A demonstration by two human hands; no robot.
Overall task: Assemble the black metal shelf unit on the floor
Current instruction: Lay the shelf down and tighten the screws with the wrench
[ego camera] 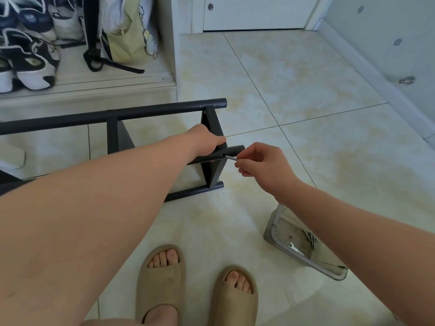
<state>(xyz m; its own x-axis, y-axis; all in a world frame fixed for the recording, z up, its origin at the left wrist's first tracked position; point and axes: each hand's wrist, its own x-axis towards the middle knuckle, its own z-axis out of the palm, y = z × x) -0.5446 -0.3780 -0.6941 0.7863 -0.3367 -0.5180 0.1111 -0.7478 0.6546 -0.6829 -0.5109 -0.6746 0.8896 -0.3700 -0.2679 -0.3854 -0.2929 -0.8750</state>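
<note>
The black metal shelf unit (113,118) lies on its side on the tiled floor, with round posts and flat black shelf panels between them. My left hand (207,143) grips the raised middle post (231,151) near its end. My right hand (259,161) pinches a silver screw (230,157) whose tip sits at a hole in the side of that post. A lower post (195,191) rests on the floor beneath.
A clear plastic tray (306,250) with several screws and a small wrench lies on the floor at right, partly under my right forearm. My feet in beige slippers (162,278) stand below. A low ledge with shoes (28,55) and a bag (127,31) is at back left.
</note>
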